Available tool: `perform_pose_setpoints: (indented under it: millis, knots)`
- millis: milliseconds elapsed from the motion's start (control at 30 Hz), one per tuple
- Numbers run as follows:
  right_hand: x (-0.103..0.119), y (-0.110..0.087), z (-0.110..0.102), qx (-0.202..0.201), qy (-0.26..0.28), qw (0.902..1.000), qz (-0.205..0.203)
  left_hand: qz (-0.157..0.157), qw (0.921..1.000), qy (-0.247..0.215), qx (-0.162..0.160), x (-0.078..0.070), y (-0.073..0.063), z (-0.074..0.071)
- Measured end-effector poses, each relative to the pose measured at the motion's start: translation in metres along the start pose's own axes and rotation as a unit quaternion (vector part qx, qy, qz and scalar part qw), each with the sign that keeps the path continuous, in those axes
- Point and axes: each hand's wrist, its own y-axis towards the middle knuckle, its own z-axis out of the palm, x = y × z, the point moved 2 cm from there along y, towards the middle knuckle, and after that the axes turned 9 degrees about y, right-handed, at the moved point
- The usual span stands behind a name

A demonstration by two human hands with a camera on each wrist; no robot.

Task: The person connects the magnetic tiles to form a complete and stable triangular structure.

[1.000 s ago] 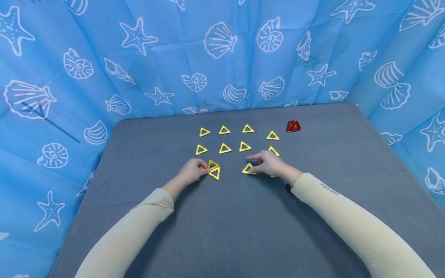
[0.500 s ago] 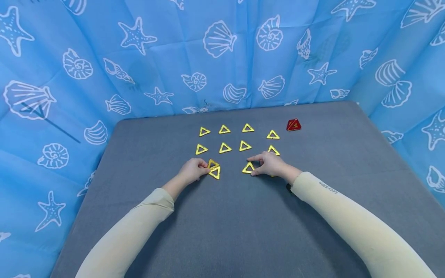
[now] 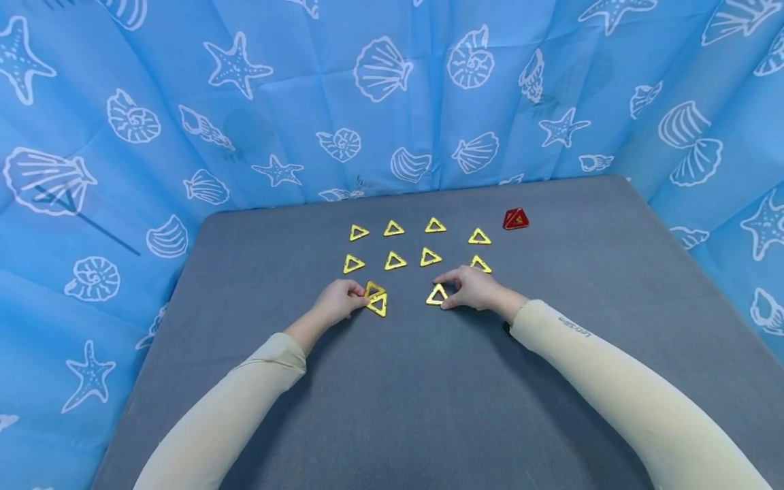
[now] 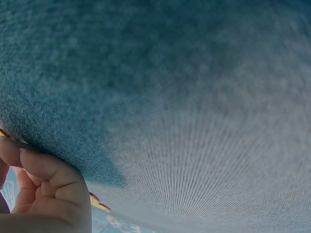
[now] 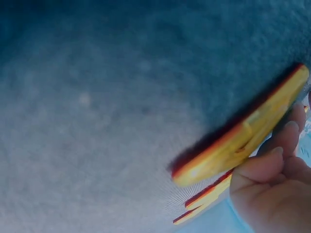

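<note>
My left hand pinches the left edge of a yellow triangle tile between thumb and fingers. Behind it a second yellow triangle tile overlaps it. Most of what this hand holds is hidden in the left wrist view, where curled fingers show at the lower left. To the right, my right hand grips another yellow triangle tile, index finger at its top and thumb at its right corner. A large yellow tile stands before this hand in the right wrist view.
Two rows of yellow triangle tiles lie behind the hands. Red triangle pieces sit together at the back right. Under the right wrist, another yellow tile is mostly covered. A blue shell-print curtain hangs beyond the grey table.
The right thumb has slid from over the tile to its right corner, uncovering more of it. The left hand keeps its pinch in place. The head view has shifted slightly.
</note>
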Motion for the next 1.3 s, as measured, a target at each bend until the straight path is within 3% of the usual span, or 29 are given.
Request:
perform_pose_setpoints:
  millis: [200,533,733,1033,1300]
  knots:
    - [0.004,0.000,0.002,-0.002,0.042,0.9987,-0.028,-0.003,1.0000,0.002,-0.001,0.000,0.001,0.000]
    - [0.009,-0.001,0.004,0.001,0.136,0.9908,-0.006,-0.008,1.0000,-0.001,-0.006,0.002,0.001,0.002]
    - [0.010,-0.003,0.003,0.000,0.183,0.9831,0.002,-0.007,1.0000,0.001,-0.005,0.001,0.001,0.002]
    - [0.016,0.002,0.008,-0.035,0.253,0.9661,0.040,0.004,1.0000,0.000,-0.005,0.001,0.000,0.001]
    - [0.024,0.007,0.017,-0.049,0.285,0.9568,0.031,0.012,0.9999,0.004,-0.011,-0.001,-0.005,-0.002]
